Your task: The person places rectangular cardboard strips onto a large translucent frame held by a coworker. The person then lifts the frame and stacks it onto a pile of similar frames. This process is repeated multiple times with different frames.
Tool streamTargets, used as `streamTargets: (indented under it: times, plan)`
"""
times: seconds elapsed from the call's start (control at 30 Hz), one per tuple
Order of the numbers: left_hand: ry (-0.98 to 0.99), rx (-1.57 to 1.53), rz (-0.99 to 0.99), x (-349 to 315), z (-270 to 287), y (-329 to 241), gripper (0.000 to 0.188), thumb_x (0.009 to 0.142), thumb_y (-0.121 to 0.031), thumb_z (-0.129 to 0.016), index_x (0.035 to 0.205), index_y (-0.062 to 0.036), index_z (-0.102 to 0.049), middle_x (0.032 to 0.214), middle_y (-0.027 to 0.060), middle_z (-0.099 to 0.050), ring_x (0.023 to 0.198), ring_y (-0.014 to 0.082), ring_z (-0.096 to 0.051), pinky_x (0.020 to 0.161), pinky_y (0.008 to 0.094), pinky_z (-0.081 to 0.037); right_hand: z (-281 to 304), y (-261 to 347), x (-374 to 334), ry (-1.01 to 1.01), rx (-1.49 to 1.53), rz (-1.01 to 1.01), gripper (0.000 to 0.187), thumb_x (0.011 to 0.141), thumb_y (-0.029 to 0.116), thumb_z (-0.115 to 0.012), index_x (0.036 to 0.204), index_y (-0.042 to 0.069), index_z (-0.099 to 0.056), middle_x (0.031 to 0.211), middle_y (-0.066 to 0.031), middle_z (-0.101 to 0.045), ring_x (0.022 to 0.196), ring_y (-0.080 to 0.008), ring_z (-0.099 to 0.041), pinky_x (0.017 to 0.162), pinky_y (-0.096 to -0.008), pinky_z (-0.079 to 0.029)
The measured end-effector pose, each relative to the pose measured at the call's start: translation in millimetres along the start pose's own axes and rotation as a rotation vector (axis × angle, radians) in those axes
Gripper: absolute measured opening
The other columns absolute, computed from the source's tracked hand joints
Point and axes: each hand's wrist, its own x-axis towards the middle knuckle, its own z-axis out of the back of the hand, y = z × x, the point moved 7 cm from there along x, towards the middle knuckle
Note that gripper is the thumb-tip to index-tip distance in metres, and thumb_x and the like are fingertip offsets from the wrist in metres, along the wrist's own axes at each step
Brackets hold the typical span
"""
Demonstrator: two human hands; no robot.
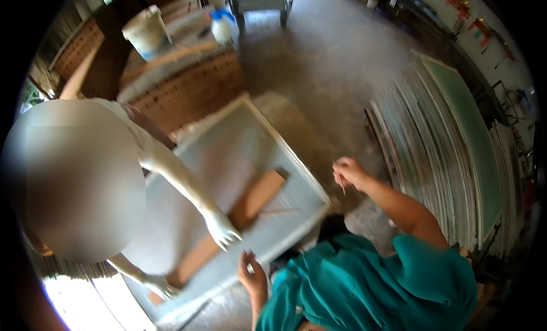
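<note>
My right hand (348, 174) is raised beyond the near right corner of a large framed panel (205, 145), its fingers closed on a thin stick (343, 188) too blurred to name exactly. By the panel's near edge is my left hand (252, 274), holding nothing, with its fingers loosely bent and apart. A long brown board (199, 257) lies across the panel's grey surface, and a thin strip (278, 212) lies beside it. Across from me, another person's white-covered hand (221, 228) is over the board. That person's other hand (159, 286) touches the board's near-left end.
Many framed panels (450, 137) lean in a stack on the right. Behind the work panel stands a brick-sided ledge (194, 88) bearing a white bucket (147, 34) and a blue-topped spray bottle (221, 29). A wheeled cart (259, 1) stands on the concrete floor beyond.
</note>
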Motion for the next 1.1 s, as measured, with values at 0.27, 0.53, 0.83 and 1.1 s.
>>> streamTargets:
  times: [0.27, 0.53, 0.83, 1.1]
  plan:
    - [-0.023, 0.026, 0.232, -67, -140, -46, 0.029, 0.078, 0.004, -0.049, 0.107, 0.0023, -0.054, 0.092, 0.0147, -0.064, 0.08, 0.0205, -0.063, 0.075, 0.0304, -0.048, 18, 27, 74, 0.122, -0.677, 0.483, 0.016, 0.074, 0.016, -0.058, 0.075, 0.0, -0.057, 0.074, -0.0147, -0.062, 0.067, -0.0265, -0.061, 0.059, -0.0331, -0.047]
    - [-0.147, 0.103, 0.327, -137, -182, -90, 0.024, 0.081, 0.0, -0.05, 0.105, 0.0018, -0.053, 0.092, 0.0141, -0.064, 0.081, 0.0197, -0.064, 0.072, 0.0299, -0.05, -126, -33, 30, 0.813, -1.083, 0.649, 0.025, 0.071, 0.029, -0.063, 0.079, 0.005, -0.059, 0.073, -0.0146, -0.061, 0.071, -0.0319, -0.06, 0.062, -0.0399, -0.048]
    - [-0.34, 0.095, 0.468, -157, -129, -99, 0.033, 0.083, 0.001, -0.048, 0.116, 0.0054, -0.046, 0.102, 0.015, -0.06, 0.088, 0.0183, -0.059, 0.076, 0.0281, -0.048, -188, -112, 33, 1.105, -1.5, 0.611, 0.024, 0.077, 0.016, -0.047, 0.085, 0.0, -0.062, 0.086, -0.0164, -0.064, 0.081, -0.0269, -0.062, 0.064, -0.0441, -0.049]
    - [-0.467, -0.137, 0.491, -139, -122, -64, 0.029, 0.083, -0.003, -0.052, 0.111, 0.004, -0.05, 0.098, 0.0124, -0.061, 0.085, 0.0158, -0.058, 0.076, 0.027, -0.048, -9, -69, 55, 0.65, -0.308, -0.997, 0.027, 0.084, 0.019, -0.035, 0.074, 0.002, -0.053, 0.062, -0.0105, -0.058, 0.049, -0.0165, -0.057, 0.032, -0.0232, -0.035]
